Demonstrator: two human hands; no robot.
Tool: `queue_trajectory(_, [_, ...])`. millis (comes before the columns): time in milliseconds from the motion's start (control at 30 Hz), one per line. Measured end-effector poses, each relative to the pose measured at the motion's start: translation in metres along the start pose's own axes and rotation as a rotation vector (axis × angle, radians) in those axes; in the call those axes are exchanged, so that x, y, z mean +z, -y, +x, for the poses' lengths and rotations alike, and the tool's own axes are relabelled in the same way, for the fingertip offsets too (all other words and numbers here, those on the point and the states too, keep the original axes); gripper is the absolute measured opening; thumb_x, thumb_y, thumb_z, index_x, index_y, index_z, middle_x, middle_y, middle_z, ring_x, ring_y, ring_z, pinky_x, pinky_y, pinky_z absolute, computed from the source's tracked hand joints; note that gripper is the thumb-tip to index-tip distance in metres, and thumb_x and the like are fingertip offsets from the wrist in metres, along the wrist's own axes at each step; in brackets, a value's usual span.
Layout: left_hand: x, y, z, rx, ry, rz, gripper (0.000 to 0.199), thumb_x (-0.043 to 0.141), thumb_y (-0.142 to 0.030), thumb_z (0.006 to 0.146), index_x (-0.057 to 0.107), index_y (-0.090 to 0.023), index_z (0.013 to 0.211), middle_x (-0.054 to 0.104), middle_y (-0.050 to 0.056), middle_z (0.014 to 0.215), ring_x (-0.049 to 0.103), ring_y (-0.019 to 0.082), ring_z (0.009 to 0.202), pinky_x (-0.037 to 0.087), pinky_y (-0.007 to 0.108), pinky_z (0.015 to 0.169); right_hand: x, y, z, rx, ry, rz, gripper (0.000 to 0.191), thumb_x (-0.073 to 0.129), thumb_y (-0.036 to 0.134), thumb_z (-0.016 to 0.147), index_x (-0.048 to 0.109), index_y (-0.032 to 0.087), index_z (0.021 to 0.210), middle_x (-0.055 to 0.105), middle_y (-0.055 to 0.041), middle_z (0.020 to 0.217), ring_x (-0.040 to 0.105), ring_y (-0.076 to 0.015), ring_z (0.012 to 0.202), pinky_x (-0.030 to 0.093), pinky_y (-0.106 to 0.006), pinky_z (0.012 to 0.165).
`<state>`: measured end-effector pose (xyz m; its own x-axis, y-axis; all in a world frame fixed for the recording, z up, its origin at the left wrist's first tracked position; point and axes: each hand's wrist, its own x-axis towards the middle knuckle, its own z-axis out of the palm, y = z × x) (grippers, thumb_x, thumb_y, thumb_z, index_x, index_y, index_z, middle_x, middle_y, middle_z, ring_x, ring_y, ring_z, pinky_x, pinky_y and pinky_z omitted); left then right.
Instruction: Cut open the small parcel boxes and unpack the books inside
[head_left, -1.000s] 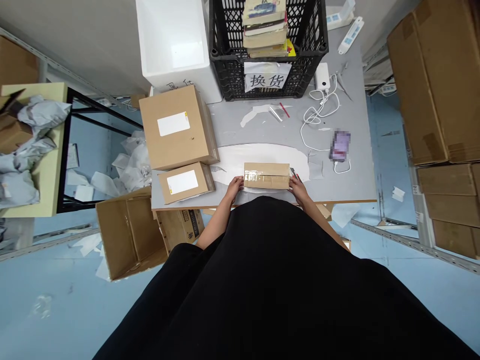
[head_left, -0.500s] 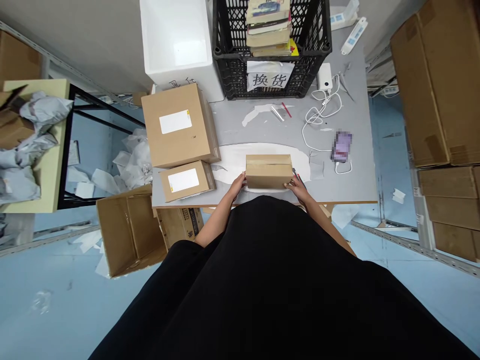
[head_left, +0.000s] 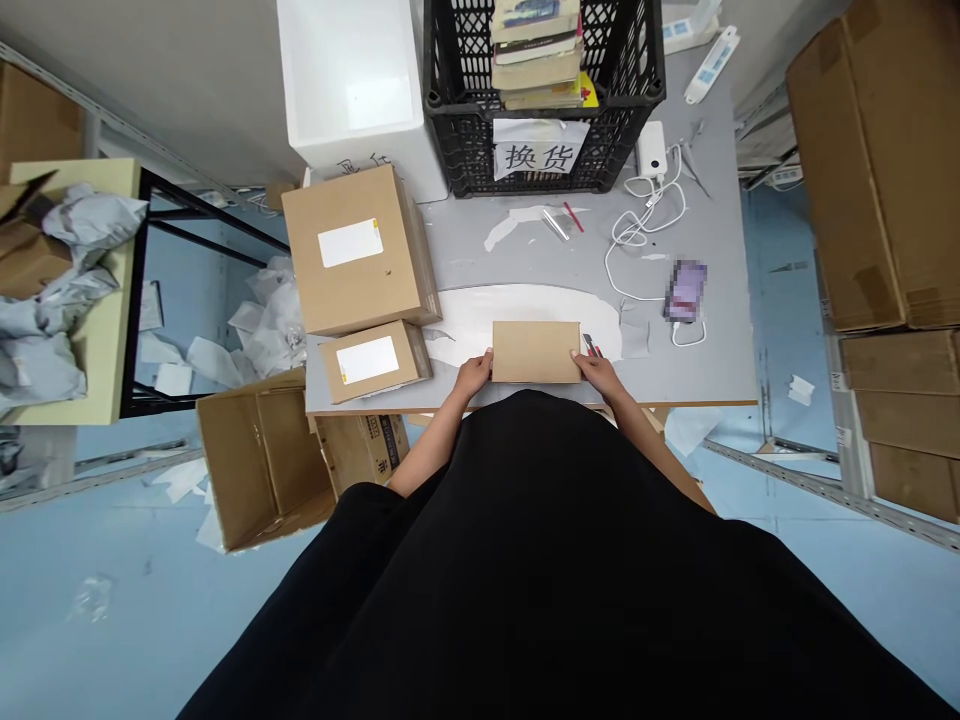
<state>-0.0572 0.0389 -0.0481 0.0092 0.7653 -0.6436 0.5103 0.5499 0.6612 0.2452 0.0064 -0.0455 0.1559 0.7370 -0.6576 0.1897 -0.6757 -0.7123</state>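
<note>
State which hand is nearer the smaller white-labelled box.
Left. The left hand is just right of the smaller white-labelled box, holding the plain box at its left end; the right hand is farther right, at the plain box's right end.

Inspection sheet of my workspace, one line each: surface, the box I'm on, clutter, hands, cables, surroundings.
Surface: grey table, white patch showing around the box.
Job's things: small cardboard box, plain brown face visible, no label on it.
Clutter: large carton and smaller carton, both labelled, at left; black crate holding books.
Hands: left hand and right hand grip the box's opposite ends.
Cables: white cable, loosely looped, runs to a pixelated phone.
Surroundings: open carton at left; scraps on blue floor.
</note>
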Motion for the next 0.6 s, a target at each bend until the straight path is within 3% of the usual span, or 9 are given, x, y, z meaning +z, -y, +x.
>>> queue_trajectory(167, [0.006,0.010,0.006,0.010,0.005,0.042,0.062,0.034,-0.064,0.096,0.070,-0.020,0.072,0.074,0.010,0.079,0.069,0.030,0.092,0.048,0.039,0.093,0.007,-0.011,0.000,0.026,0.008,0.018,0.044,0.064,0.058,0.084,0.077,0.019,0.100,0.075,-0.0082,0.112,0.067,-0.0220,0.108,0.057,-0.037,0.092])
queue_trajectory(367, [0.011,0.009,0.004,0.037,-0.012,-0.044,0.058,0.037,-0.064,0.096,0.072,-0.019,0.085,0.076,0.013,0.102,0.066,0.032,0.108,0.046,0.040,0.098,0.012,-0.013,-0.003,0.054,-0.005,0.089,0.045,0.053,0.056,0.092,0.075,0.019,0.106,0.075,-0.0090,0.108,0.069,-0.0175,0.098,0.057,-0.033,0.089])
queue_trajectory(500, [0.014,0.001,-0.005,-0.001,-0.046,-0.091,0.054,0.052,-0.065,0.090,0.070,-0.017,0.109,0.072,0.016,0.120,0.062,0.034,0.119,0.042,0.040,0.103,0.018,-0.011,-0.004,0.123,-0.071,0.189,0.050,0.037,0.054,0.100,0.068,0.021,0.122,0.075,-0.0099,0.105,0.072,-0.0160,0.091,0.058,-0.030,0.086])
queue_trajectory(600, [0.018,-0.004,-0.011,-0.045,-0.067,-0.132,0.070,0.062,-0.064,0.085,0.056,-0.015,0.134,0.065,0.019,0.130,0.060,0.034,0.122,0.041,0.041,0.106,0.021,-0.012,-0.003,0.154,-0.068,0.186,0.052,0.031,0.054,0.101,0.065,0.023,0.124,0.075,-0.0100,0.103,0.072,-0.0173,0.089,0.059,-0.031,0.084])
